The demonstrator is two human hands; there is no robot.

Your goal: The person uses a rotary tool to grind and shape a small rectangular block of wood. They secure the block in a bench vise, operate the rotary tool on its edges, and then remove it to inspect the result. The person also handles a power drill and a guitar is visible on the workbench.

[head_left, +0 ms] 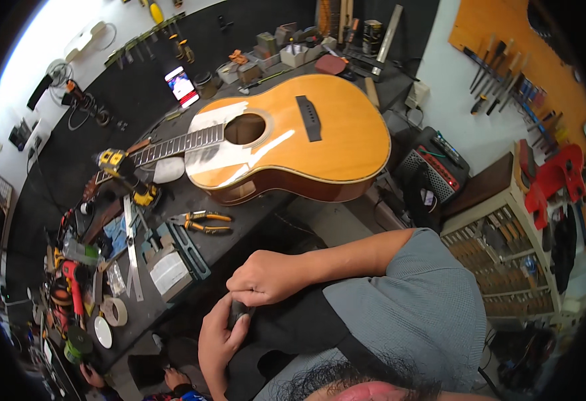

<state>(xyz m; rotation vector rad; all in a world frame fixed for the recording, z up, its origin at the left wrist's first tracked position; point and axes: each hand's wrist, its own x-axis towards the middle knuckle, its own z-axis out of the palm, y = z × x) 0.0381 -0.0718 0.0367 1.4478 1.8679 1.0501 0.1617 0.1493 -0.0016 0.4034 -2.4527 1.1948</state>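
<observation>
The person's right hand is curled into a fist just above the left hand, the two touching or nearly so in front of a black apron. The left hand is closed around a small dark object, its thumb lying along it; what the object is cannot be made out. The right fingers are folded tight, but I cannot tell whether they pinch the object's upper end or only rest against it. Beyond the hands, well apart from them, an acoustic guitar lies face up on the dark workbench, its neck pointing left and clear plastic-like sheets around its sound hole. Orange-handled pliers lie just below its body, near a green case, with a yellow drill beside the neck. A metal ruler and a roll of tape lie farther left. A phone with a lit screen leans behind the guitar. At the lower left, another person's hands show near the bench.
</observation>
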